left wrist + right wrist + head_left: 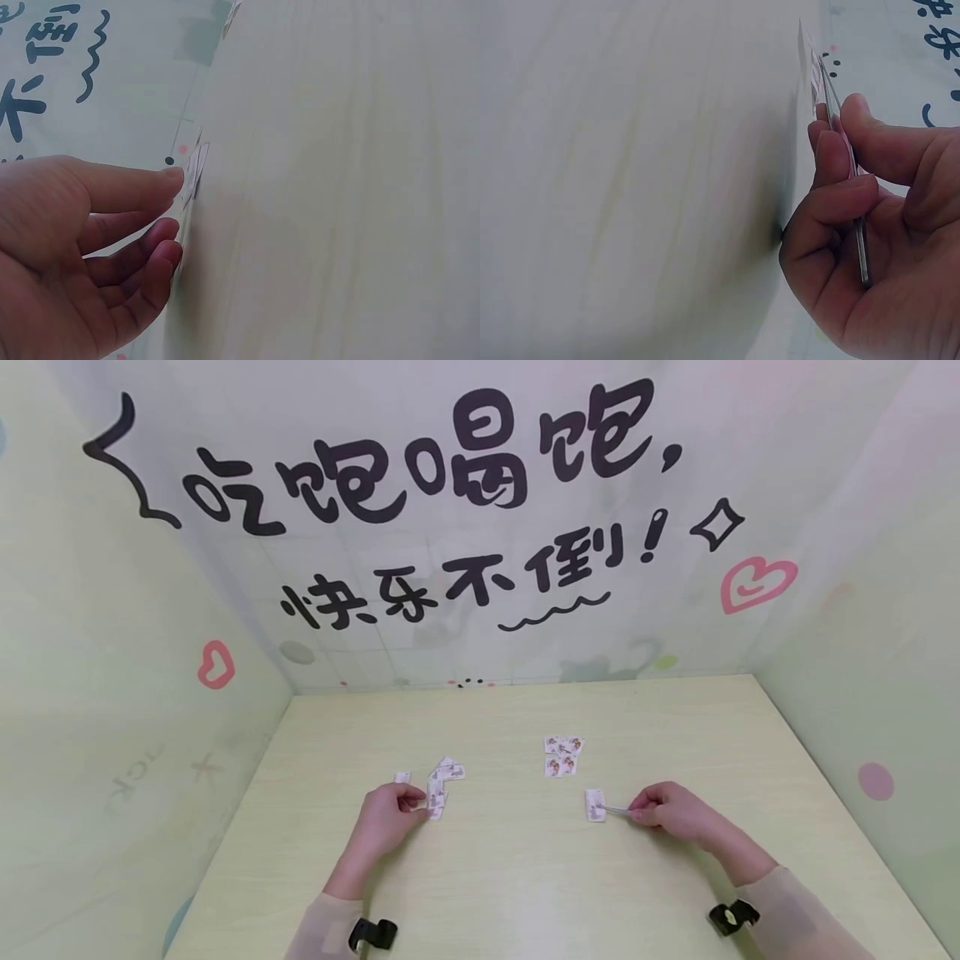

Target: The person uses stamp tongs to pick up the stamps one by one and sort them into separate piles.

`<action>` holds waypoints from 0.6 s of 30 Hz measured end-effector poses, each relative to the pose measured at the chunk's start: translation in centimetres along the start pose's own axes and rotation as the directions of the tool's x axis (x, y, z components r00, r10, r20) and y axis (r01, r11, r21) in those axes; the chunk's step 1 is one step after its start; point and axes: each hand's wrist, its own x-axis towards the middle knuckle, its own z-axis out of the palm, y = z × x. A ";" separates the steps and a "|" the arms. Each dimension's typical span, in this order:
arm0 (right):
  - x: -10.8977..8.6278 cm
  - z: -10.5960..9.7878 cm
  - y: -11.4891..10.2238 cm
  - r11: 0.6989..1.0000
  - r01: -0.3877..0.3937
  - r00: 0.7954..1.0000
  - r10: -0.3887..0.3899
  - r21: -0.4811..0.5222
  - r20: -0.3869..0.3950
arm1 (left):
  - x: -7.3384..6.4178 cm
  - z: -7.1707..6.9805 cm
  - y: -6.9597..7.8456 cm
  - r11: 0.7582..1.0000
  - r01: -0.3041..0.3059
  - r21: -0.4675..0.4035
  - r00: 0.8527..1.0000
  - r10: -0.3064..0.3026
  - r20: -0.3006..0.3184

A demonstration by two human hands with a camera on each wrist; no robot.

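My right hand (675, 812) pinches a thin pair of metal tweezers (860, 247) between thumb and fingers. In the head view the tweezer tips reach the right edge of a small white printed card (594, 805) on the table. My left hand (386, 817) rests at the left beside a small cluster of overlapping printed cards (436, 793), its fingertips right at their left edge. In the left wrist view the thumb and fingers of that hand are loosely bent with a gap between them. One more card (402, 776) shows partly behind the left hand.
Several small cards with red-brown figures (562, 766) lie grouped farther back, right of the middle. All lie on a pale wood-grain table (495, 877). A wall with black lettering (487, 577) rises at its back edge, and printed side walls (862, 710) flank it.
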 end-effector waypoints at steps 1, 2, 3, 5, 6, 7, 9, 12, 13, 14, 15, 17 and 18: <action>-0.1 -0.1 0.0 1.000 -0.003 1.000 0.003 0.002 -0.001 | 0.0 0.0 0.0 1.000 0.001 0.003 1.000 -0.001 0.001; -0.2 -0.1 0.0 1.000 -0.005 1.000 0.005 0.004 -0.002 | 0.0 0.0 0.0 1.000 -0.001 0.005 1.000 0.001 0.002; -0.3 -0.2 -0.1 1.000 -0.006 1.000 0.006 0.005 -0.003 | 0.0 0.1 0.0 1.000 -0.001 0.009 1.000 0.001 0.003; -0.4 -0.2 -0.1 1.000 -0.009 1.000 0.009 0.005 -0.005 | 0.1 0.1 -0.1 1.000 0.001 0.015 1.000 -0.001 0.004; -0.4 -0.3 -0.2 1.000 -0.011 1.000 0.011 0.004 -0.006 | 0.1 0.1 -0.1 1.000 0.004 0.015 1.000 -0.004 0.005; -0.4 -0.3 -0.2 1.000 -0.011 1.000 0.011 0.003 -0.007 | 0.1 0.1 -0.1 1.000 0.007 0.015 1.000 -0.007 0.005; -0.5 -0.3 -0.3 1.000 -0.013 1.000 0.013 0.003 -0.009 | 0.2 0.2 -0.1 1.000 0.012 0.015 1.000 -0.012 0.005; -0.6 -0.4 -0.3 1.000 -0.016 1.000 0.016 0.006 -0.015 | 0.3 0.2 -0.2 1.000 0.010 0.017 1.000 -0.010 0.003; -0.6 -0.4 -0.3 1.000 -0.018 1.000 0.018 0.007 -0.017 | 0.3 0.2 -0.2 1.000 0.008 0.018 1.000 -0.008 0.002; -0.6 -0.4 -0.3 1.000 -0.020 1.000 0.020 0.008 -0.019 | 0.3 0.2 -0.2 1.000 0.006 0.018 1.000 -0.006 0.002; -0.6 -0.4 -0.3 1.000 -0.021 1.000 0.021 0.009 -0.020 | 0.3 0.3 -0.2 1.000 0.006 0.020 1.000 -0.006 0.002; -0.6 -0.4 -0.3 1.000 -0.024 0.999 0.024 0.007 -0.024 | 0.3 0.3 -0.1 1.000 0.004 0.023 1.000 -0.004 0.005; -0.6 -0.4 -0.2 1.000 -0.026 0.999 0.026 0.006 -0.026 | 0.3 0.3 -0.1 1.000 0.010 0.021 1.000 -0.011 0.007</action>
